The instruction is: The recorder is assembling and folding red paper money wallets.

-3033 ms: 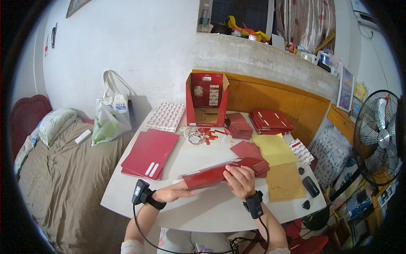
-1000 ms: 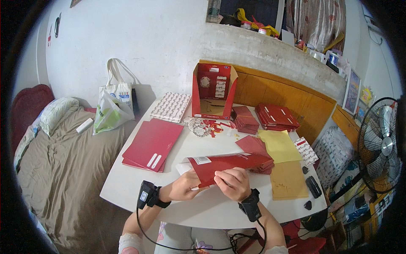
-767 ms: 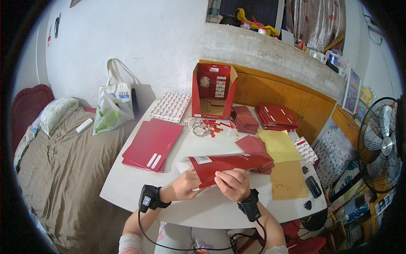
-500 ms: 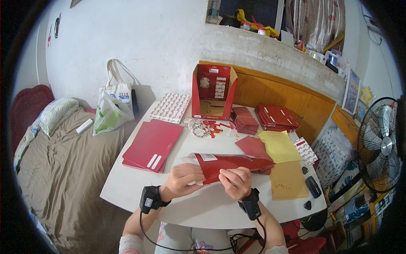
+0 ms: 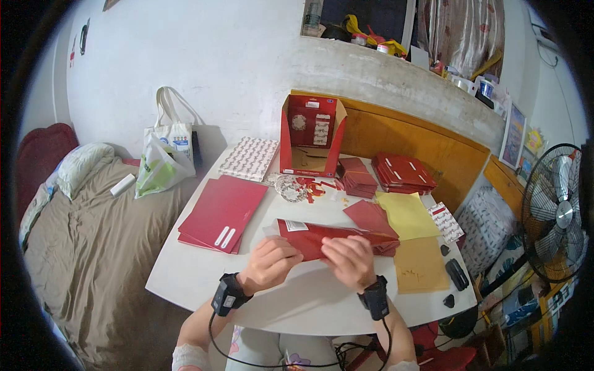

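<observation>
Over the front of the white table (image 5: 297, 297) I hold a red package in a clear plastic sleeve (image 5: 312, 240), with a white barcode label near its left end. My left hand (image 5: 271, 264) pinches the near edge of the sleeve close to that end, fingers curled. At the middle of the same edge, my right hand (image 5: 351, 263) has its fingers bent together on the plastic; their tips are partly hidden. Red envelopes (image 5: 365, 214) lie just behind the package's right part.
Red folders (image 5: 219, 210) lie at left, patterned sheets (image 5: 250, 157) behind them. An open red display box (image 5: 328, 162) stands at the back beside red stacks (image 5: 402, 173). Yellow paper (image 5: 408, 213) and a tan sheet (image 5: 422, 266) lie at right, near a fan (image 5: 563, 213).
My left hand has come away from the sleeve's open left end to its near edge. The package has shifted slightly left and away, and my right hand has turned over its edge.
</observation>
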Motion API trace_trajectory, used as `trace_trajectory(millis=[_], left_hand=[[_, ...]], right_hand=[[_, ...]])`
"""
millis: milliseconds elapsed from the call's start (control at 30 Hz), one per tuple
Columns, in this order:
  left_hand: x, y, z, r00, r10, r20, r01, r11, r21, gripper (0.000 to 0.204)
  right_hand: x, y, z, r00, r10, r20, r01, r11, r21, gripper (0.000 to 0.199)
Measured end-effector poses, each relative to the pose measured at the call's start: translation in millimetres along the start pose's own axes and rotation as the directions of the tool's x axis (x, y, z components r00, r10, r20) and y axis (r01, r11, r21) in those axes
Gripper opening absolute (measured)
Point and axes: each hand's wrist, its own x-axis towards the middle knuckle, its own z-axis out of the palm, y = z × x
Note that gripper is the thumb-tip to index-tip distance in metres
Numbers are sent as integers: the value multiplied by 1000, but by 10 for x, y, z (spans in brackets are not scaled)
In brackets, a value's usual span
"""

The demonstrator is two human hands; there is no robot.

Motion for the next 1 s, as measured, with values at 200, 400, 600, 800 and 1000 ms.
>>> trace_trajectory(millis=[200, 400, 600, 800, 1000], left_hand=[[28, -34, 36, 996, -78, -49, 71, 989, -132, 19], [-11, -66, -19, 981, -153, -122, 133, 979, -154, 23], [-8, -24, 16, 936, -253, -245, 226, 965, -134, 25], [18, 53, 53, 956, -176, -235, 159, 983, -89, 26], [48, 110, 38, 962, -167, -217, 150, 984, -93, 26]], right_hand=[[-105, 171, -81, 998, 60, -22, -60, 998, -35, 44], [-139, 104, -67, 987, 35, -154, -58, 986, -154, 42], [-304, -170, -28, 807, 462, 368, -583, 720, 375, 23], [-187, -197, 196, 612, 616, 496, -489, -198, 850, 20], [-208, -138, 157, 615, 621, 486, -241, -439, 866, 29]])
